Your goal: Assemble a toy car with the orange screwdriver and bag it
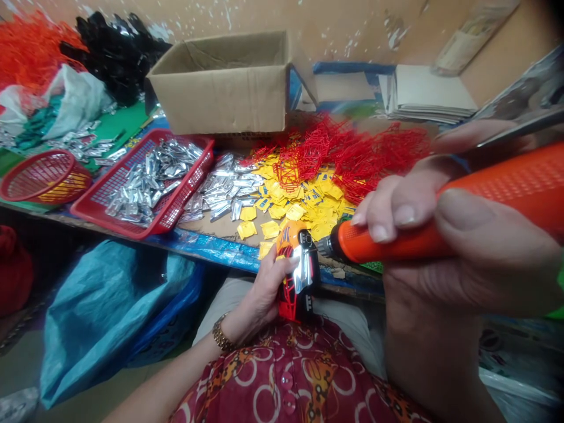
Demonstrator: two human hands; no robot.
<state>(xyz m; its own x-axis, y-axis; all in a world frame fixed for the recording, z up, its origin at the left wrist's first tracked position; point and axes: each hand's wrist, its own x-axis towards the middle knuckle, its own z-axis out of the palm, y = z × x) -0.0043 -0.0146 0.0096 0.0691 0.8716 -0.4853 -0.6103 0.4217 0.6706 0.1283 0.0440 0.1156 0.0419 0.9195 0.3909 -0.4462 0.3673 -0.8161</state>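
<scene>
My left hand [265, 292] is closed around a toy car [311, 276] with orange, black, red and silver parts, held over my lap at the table's front edge. In my right hand [440, 235] is an orange electric screwdriver [502, 202], gripped around its body. Its dark chuck [331, 247] points left, close to the car's upper right side; whether the bit touches the car I cannot tell. Just beyond the car lie flat yellow parts [324, 200], silver parts [229, 185] and a heap of red plastic frames [326, 147].
A red basket [170, 214] of silver parts and a round red basket [37, 179] stand on the left. Behind them is an open cardboard box [224, 100], with black parts [118, 53] beside it. Stacked cards [434, 94] lie back right. A blue sack [106, 317] hangs below the table edge.
</scene>
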